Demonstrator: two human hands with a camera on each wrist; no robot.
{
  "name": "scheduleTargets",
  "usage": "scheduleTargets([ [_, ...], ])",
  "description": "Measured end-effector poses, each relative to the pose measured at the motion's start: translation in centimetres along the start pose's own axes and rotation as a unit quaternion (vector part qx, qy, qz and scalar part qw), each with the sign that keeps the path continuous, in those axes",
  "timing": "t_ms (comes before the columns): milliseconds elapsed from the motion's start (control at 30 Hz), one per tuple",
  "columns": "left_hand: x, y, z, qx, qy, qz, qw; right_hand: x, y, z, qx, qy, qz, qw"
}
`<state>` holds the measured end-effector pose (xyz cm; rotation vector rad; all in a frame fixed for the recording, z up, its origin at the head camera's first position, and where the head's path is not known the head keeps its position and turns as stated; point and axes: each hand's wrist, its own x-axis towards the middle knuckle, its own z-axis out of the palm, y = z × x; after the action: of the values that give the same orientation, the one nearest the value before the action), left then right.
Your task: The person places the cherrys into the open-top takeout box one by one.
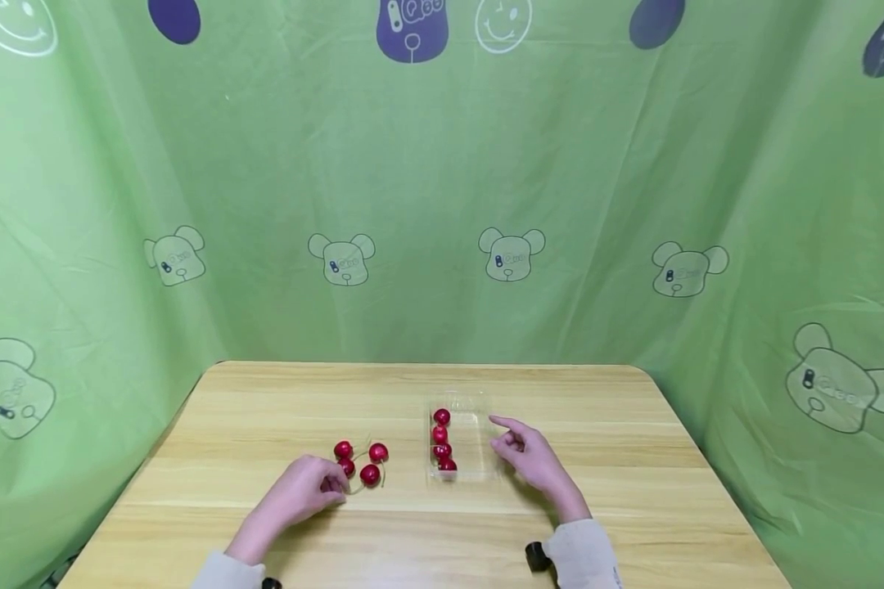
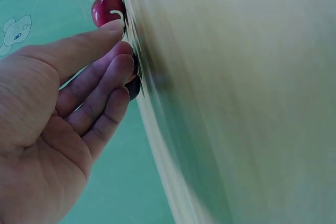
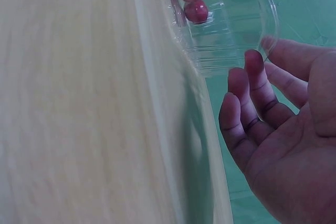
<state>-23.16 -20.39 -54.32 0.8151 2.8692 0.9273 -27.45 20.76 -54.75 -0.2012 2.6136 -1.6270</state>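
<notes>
My left hand (image 1: 311,484) is beside several red cherries with green stems lying on the table, its fingers bent toward them. In the left wrist view, the thumb (image 2: 102,38) reaches a pale stem below one cherry (image 2: 105,9); a gap shows between thumb and fingertips. A clear plastic tray (image 1: 479,473) stands to the right of this group, with several cherries (image 1: 440,435) lined up along its left side. At the tray's right wall is my right hand (image 1: 534,460), index finger extended. Its fingertips (image 3: 254,59) meet or nearly meet the clear rim.
Both hands work over a pale wooden table (image 1: 383,548). Green printed curtains (image 1: 427,180) hang behind it and along both sides. A dark band or device (image 1: 537,557) is at the right wrist, by a light sleeve (image 1: 584,556).
</notes>
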Motion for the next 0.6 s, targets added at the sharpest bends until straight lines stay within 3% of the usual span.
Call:
scheduleTargets([
  [433, 0.33, 0.04, 0.14, 0.016, 0.003, 0.021, 0.9996, -0.07, -0.04, -0.09, -0.001, -0.001, 0.002, 1.000],
  [600, 0.38, 0.23, 0.12, 0.012, 0.004, 0.015, 0.9998, -0.07, -0.04, -0.04, -0.002, 0.001, 0.003, 1.000],
])
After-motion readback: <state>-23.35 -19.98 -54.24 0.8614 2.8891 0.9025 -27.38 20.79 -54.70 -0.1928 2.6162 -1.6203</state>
